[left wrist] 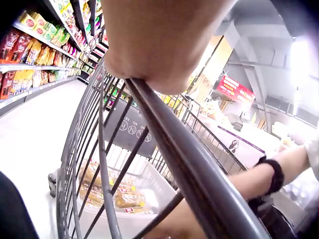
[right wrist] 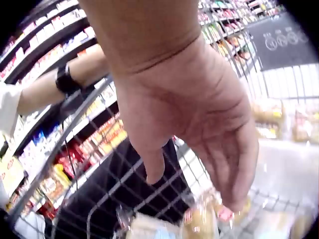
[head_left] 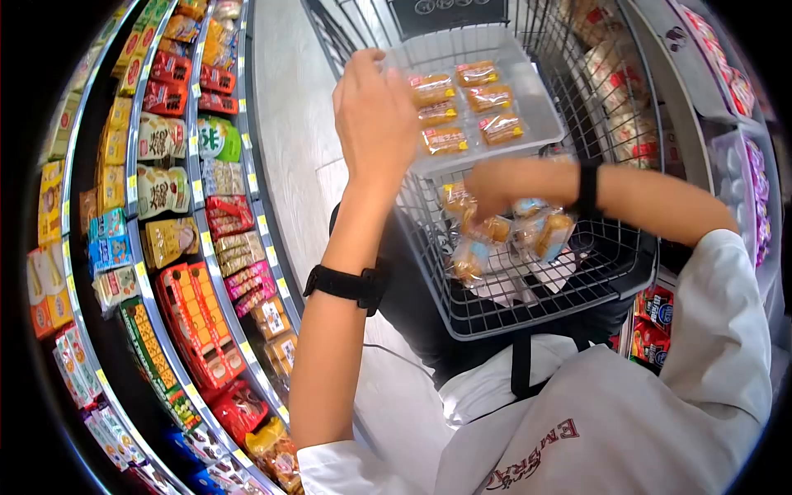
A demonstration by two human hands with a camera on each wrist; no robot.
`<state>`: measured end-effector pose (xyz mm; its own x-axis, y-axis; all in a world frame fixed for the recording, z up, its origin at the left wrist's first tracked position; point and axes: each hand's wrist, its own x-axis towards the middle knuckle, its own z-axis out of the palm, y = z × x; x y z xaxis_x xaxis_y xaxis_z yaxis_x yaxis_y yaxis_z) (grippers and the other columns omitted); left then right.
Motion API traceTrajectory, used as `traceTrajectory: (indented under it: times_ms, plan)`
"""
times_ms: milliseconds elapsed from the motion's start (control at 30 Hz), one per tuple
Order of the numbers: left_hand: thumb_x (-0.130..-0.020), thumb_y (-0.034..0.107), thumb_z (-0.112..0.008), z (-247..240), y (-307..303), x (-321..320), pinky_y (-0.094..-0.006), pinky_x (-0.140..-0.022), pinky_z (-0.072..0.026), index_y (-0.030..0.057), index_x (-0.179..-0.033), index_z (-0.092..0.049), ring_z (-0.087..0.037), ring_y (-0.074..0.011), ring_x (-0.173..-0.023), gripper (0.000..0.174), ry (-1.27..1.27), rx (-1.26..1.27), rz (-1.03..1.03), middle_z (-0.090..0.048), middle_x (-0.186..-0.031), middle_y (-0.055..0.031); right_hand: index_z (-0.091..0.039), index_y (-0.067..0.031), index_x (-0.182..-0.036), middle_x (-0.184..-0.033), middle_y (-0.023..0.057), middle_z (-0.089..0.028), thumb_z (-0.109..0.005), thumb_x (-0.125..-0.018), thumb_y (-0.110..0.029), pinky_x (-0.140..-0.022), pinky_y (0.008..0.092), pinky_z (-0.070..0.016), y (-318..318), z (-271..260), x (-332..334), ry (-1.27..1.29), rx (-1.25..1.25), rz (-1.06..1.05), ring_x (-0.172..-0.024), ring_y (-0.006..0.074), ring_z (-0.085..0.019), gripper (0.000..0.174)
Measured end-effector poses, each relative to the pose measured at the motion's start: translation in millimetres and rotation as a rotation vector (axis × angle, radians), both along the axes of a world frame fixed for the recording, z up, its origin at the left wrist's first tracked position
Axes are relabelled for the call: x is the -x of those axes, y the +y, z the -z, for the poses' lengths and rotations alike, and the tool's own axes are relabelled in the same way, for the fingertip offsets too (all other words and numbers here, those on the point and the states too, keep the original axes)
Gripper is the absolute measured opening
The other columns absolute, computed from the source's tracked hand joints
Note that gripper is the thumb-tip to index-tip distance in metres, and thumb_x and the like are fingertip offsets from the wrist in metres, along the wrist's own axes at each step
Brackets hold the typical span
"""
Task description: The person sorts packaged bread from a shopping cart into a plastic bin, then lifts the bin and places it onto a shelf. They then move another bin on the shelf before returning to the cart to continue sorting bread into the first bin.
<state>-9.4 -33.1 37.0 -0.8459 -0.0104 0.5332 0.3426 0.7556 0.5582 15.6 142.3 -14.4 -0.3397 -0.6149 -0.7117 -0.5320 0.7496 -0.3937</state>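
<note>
My left hand [head_left: 375, 115] rests on the side rail [left wrist: 182, 154] of a wire shopping cart, its fingertips hidden beyond the knuckles. Beside it, a translucent plastic bin [head_left: 540, 115] holds several wrapped cakes [head_left: 488, 97] in two columns. My right hand [right wrist: 192, 119] reaches down into the near part of the cart, fingers loosely extended and thumb apart. Right below its fingertips lie several loose wrapped cakes [head_left: 546, 235], some in pale blue packaging. One wrapped cake [right wrist: 199, 221] is just under the fingers.
Shelves of packaged snacks [head_left: 206, 322] run along the left, across a pale floor strip [head_left: 285, 107]. To the right of the cart, more packaged goods [head_left: 619, 99] stand close. A dark panel with round symbols [left wrist: 132, 129] closes the cart's far end.
</note>
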Motion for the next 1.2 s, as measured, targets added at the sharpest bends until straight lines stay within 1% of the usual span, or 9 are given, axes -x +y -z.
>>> traceTrajectory:
  times_ms: [267, 333, 433, 567, 900, 967, 1033, 1167, 1200]
  plan:
    - [-0.093, 0.010, -0.054, 3.5, -3.5, -4.6, -0.0476, -0.100, -0.0404, -0.0027, -0.113, -0.055, -0.058, -0.0407, -0.107, 0.024, 0.019, 0.082, 0.032, -0.064, -0.109, -0.0218, -0.064, -0.0013, -0.108, -0.100, 0.0205, -0.066, -0.072, -0.078, -0.026, -0.074, 0.0466, -0.0568, 2.4, 82.8, -71.9, 0.290, 0.249, 0.234, -0.095, 0.0369, -0.068, 0.040]
    - [-0.092, 0.008, -0.054, 3.2, -2.1, -2.2, -0.0471, -0.101, -0.0401, -0.0029, -0.113, -0.055, -0.058, -0.0400, -0.108, 0.024, 0.032, 0.079, 0.017, -0.065, -0.110, -0.0222, -0.051, 0.0025, -0.125, -0.108, 0.0254, -0.065, -0.075, -0.078, -0.033, -0.077, 0.0467, -0.0556, 5.5, 67.1, -60.6, 0.283, 0.166, 0.189, -0.092, 0.0401, -0.068, 0.064]
    - [-0.091, 0.006, -0.053, 3.0, -1.7, -3.5, -0.0471, -0.105, -0.0374, -0.0033, -0.116, -0.053, -0.059, -0.0379, -0.110, 0.026, 0.027, 0.042, 0.010, -0.065, -0.110, -0.0226, -0.052, -0.0005, -0.124, -0.105, 0.0208, -0.067, -0.077, -0.076, -0.029, -0.077, 0.0449, -0.0551, 9.3, 5.8, -19.1, 0.135, 0.224, -0.069, -0.090, 0.0370, -0.069, 0.061]
    - [-0.094, 0.003, -0.051, 7.2, -3.0, -0.4, -0.0453, -0.098, -0.0409, -0.0007, -0.114, -0.053, -0.061, -0.0347, -0.104, 0.020, 0.191, 0.093, 0.023, -0.067, -0.103, -0.0175, -0.054, -0.0028, -0.119, -0.099, 0.0179, -0.069, -0.081, -0.072, -0.016, -0.075, 0.0424, -0.0538, 9.4, -58.3, 46.2, 0.247, 0.483, 0.172, -0.090, 0.0358, -0.069, 0.056]
    - [-0.091, -0.001, -0.051, 6.4, -2.5, -2.1, -0.0448, -0.106, -0.0362, 0.0002, -0.118, -0.054, -0.060, -0.0335, -0.106, 0.027, 0.157, 0.201, -0.016, -0.067, -0.105, -0.0149, -0.065, -0.0009, -0.104, -0.100, 0.0223, -0.069, -0.065, -0.084, -0.027, -0.081, 0.0470, -0.0520, -32.1, 82.8, 119.3, 0.582, 0.387, 0.229, -0.094, 0.0402, -0.066, 0.034]
    - [-0.090, -0.001, -0.051, 7.8, -3.6, -2.4, -0.0446, -0.106, -0.0362, 0.0002, -0.118, -0.054, -0.060, -0.0334, -0.106, 0.028, 0.166, 0.197, -0.020, -0.067, -0.105, -0.0151, -0.069, 0.0004, -0.099, -0.098, 0.0237, -0.070, -0.063, -0.084, -0.023, -0.077, 0.0482, -0.0527, -30.6, 80.8, 114.0, 0.889, 0.820, 0.217, -0.090, 0.0396, -0.067, 0.029]
    - [-0.075, -0.005, -0.060, 6.3, -3.4, -4.0, -0.0449, -0.112, -0.0323, -0.0039, -0.119, -0.052, -0.058, -0.0343, -0.107, 0.045, 0.136, 0.189, -0.017, -0.063, -0.109, -0.0179, -0.069, -0.0003, -0.101, -0.093, 0.0210, -0.070, -0.067, -0.082, -0.020, -0.078, 0.0469, -0.0531, -31.8, 21.0, 87.2, 0.642, 0.573, 0.140, -0.088, 0.0392, -0.067, 0.028]
    - [-0.090, -0.001, -0.050, 5.9, -1.2, 1.6, -0.0439, -0.106, -0.0361, 0.0000, -0.117, -0.055, -0.061, -0.0330, -0.107, 0.028, 0.206, 0.175, -0.004, -0.068, -0.106, -0.0156, -0.074, -0.0015, -0.092, -0.089, 0.0194, -0.072, -0.075, -0.076, -0.022, -0.077, 0.0441, -0.0547, -23.5, -29.1, 10.7, 0.143, 0.018, -0.157, -0.083, 0.0338, -0.070, 0.026]
    - [-0.083, -0.003, -0.053, 5.4, -1.5, 1.0, -0.0446, -0.109, -0.0341, -0.0015, -0.117, -0.054, -0.060, -0.0339, -0.107, 0.034, 0.169, 0.181, 0.001, -0.066, -0.107, -0.0167, -0.070, 0.0020, -0.107, -0.099, 0.0211, -0.070, -0.073, -0.077, -0.019, -0.080, 0.0452, -0.0548, -20.5, -10.8, -0.5, 0.138, 0.000, -0.202, -0.092, 0.0354, -0.069, 0.037]
